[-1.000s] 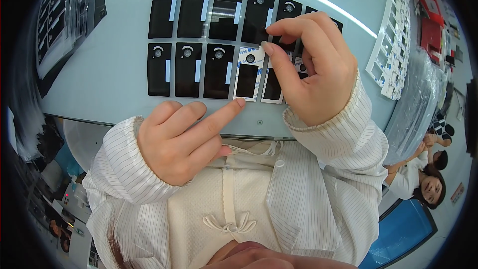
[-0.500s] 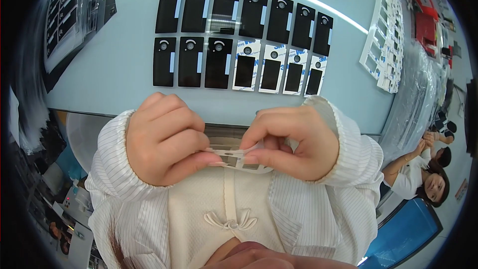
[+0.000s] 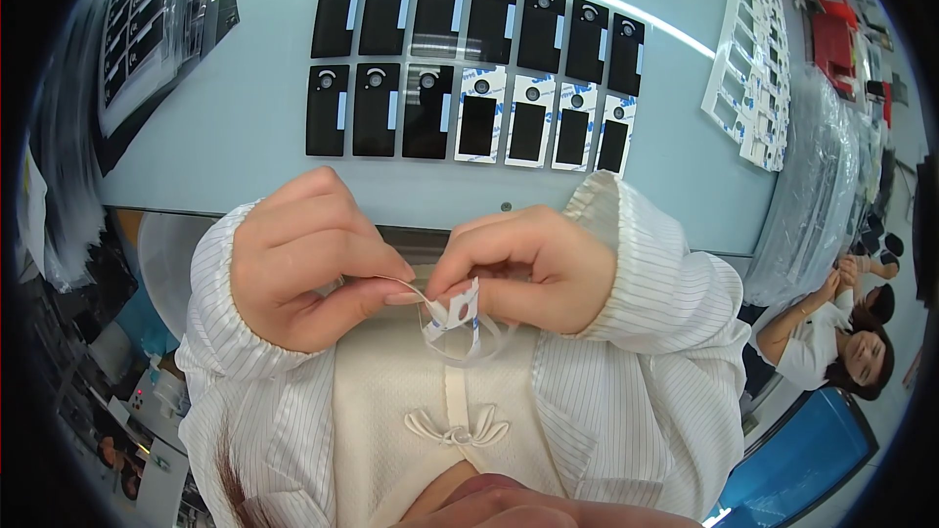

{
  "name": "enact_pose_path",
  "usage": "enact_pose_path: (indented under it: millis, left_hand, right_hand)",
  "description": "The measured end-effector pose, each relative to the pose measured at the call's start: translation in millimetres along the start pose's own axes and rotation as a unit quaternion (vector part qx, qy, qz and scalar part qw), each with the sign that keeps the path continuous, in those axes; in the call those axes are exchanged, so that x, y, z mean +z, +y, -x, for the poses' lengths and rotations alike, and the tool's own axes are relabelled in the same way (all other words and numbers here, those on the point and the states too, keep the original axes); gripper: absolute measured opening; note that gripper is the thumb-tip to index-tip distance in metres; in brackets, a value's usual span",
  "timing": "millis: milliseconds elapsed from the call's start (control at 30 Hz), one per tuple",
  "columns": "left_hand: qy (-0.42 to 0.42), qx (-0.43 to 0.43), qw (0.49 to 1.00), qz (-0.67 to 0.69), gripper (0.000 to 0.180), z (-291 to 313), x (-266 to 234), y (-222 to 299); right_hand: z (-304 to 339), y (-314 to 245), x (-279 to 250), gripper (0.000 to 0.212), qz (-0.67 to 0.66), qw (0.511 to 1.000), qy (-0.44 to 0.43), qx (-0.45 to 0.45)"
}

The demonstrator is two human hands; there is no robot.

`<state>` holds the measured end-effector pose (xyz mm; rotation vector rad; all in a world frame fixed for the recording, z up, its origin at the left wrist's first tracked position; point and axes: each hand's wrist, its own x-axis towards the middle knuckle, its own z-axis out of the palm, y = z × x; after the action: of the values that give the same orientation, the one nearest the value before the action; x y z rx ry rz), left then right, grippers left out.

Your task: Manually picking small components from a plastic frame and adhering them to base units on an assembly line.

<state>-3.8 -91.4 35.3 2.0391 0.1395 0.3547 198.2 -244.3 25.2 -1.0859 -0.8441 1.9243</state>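
A pale blue-grey counter (image 3: 245,137) carries flat rectangular panels laid in two neat rows, edge beside edge. The back row (image 3: 479,20) holds seven glossy black panels, each with a small round opening near its top and a pale strip along one side. The front row (image 3: 474,117) begins on the left with three more black panels (image 3: 377,110); the four to their right (image 3: 543,129) are still covered by white film with blue print around a dark window. At the counter's right end lies a stack of white die-cut sheets (image 3: 748,88), beside clear plastic wrapping (image 3: 812,186). On the far left lie dark sheets under clear film (image 3: 147,29).
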Motion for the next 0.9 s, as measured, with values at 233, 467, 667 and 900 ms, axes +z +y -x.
enact_pose_path:
  millis: [233, 467, 667, 900]
  left_hand:
    - [0.018, -0.015, 1.000, -0.018, 0.018, 5, -6, 0]
    - [-0.008, -0.054, 0.998, -0.031, 0.013, 8, -12, -4]
    - [-0.031, -0.099, 0.995, -0.003, 0.009, 13, -15, -2]
    - [0.022, -0.223, 0.974, 0.020, 0.009, 18, -12, -3]
  right_hand:
    - [4, 2, -4, 0.018, 0.083, 0.993, 0.054, -0.066]
    - [13, -20, -5, 0.021, 0.245, 0.934, 0.202, -0.165]
    - [7, -19, 3, 0.021, 0.349, 0.898, 0.178, -0.202]
    - [-1, -17, 0, 0.025, 0.464, 0.812, 0.187, -0.299]
